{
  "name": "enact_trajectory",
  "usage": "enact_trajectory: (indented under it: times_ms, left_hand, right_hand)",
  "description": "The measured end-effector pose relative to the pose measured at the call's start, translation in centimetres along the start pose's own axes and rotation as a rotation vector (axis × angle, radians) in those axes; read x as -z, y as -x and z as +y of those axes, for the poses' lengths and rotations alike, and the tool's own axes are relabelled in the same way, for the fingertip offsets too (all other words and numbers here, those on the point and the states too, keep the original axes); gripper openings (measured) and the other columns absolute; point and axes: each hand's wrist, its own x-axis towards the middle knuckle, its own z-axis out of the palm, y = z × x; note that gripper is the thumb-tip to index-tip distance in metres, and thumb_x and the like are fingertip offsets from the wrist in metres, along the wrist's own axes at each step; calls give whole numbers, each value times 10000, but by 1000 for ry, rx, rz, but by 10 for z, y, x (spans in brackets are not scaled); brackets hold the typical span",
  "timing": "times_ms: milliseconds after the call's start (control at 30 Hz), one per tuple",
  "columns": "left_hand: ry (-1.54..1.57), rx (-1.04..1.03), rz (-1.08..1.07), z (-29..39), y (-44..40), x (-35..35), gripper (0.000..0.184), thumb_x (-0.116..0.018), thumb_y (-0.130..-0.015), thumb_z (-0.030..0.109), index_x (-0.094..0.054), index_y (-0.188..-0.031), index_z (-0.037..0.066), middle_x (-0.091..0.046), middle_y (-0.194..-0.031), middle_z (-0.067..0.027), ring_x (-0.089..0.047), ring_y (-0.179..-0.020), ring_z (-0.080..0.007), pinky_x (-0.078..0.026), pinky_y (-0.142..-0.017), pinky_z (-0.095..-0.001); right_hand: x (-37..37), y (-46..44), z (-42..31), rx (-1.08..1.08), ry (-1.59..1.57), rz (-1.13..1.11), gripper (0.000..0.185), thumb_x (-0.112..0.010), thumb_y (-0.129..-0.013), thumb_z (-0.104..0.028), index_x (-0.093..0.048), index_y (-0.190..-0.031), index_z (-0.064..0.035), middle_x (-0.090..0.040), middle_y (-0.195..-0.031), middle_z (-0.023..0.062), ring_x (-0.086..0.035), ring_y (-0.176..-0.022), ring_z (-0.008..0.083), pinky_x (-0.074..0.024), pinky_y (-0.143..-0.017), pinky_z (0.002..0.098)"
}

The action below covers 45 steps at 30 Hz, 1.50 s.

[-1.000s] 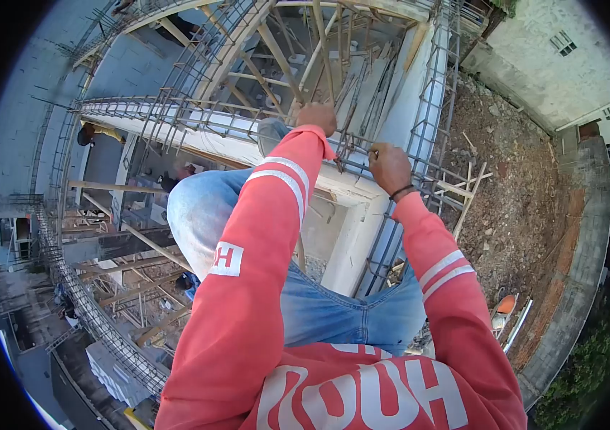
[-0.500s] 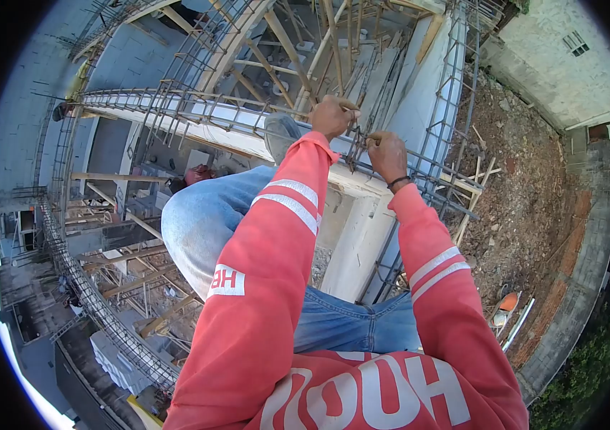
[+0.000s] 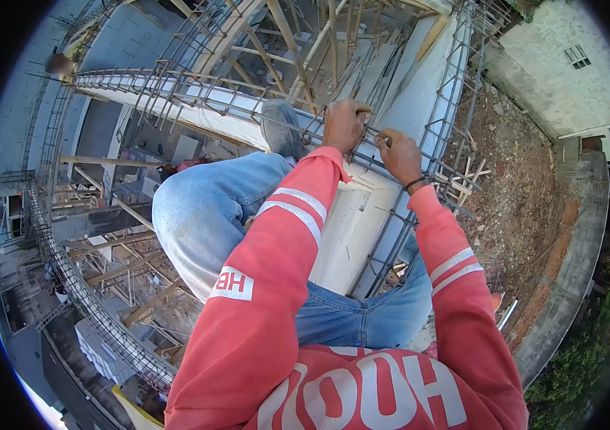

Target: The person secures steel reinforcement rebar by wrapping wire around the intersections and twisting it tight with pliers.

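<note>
My left hand, closed with thumb and fingers pinched together, is at the rebar cage where two beam cages meet. Just right of it and slightly nearer, my right hand is closed too, its fingertips bent over the bars. Whatever is between the fingers of either hand is too small to make out. A dark band circles my right wrist. My shoe rests by the cage, left of my left hand.
I sit high on a pale wall top. Timber props and planks stand in the bays below. Rubble ground and a curved block wall lie to the right. A long curved rebar cage runs along the left.
Both hands have shifted slightly right in view, my right hand also a little lower. The view has moved a little. My hands stay at the same rebar junction.
</note>
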Motion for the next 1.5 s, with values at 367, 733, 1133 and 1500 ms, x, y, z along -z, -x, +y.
enact_trajectory:
  times_ms: [367,733,1133,1500]
  left_hand:
    - [-10,-212,68,-17,8,-12,110,-695,-827,66,-763,-911,46,-705,-883,-172,-676,-852,-368,-509,-766,-447]
    - [-96,-179,203,-23,7,-19,111,-681,-849,111,-765,-899,60,-722,-893,-152,-685,-853,-362,-512,-776,-451]
    - [-143,-44,185,-17,6,-21,162,-699,-876,175,-777,-977,76,-737,-965,-147,-688,-887,-385,-507,-790,-460]
    - [-158,-13,157,-12,5,-17,133,-697,-852,159,-789,-929,101,-727,-882,-172,-686,-822,-396,-493,-756,-488]
  right_hand:
    - [16,11,-8,-12,20,27,204,-691,-847,-276,-756,-892,-89,-728,-860,187,-700,-763,389,-562,-738,481]
    - [86,69,46,222,128,-111,130,-661,-872,-187,-698,-854,-63,-677,-749,165,-666,-773,386,-521,-710,490]
    - [87,85,3,138,-37,34,150,-656,-901,-168,-691,-845,-34,-661,-734,205,-653,-716,412,-513,-685,507]
    - [260,143,124,-445,112,-561,308,-725,-900,-296,-732,-1043,-24,-699,-879,172,-683,-892,300,-499,-776,421]
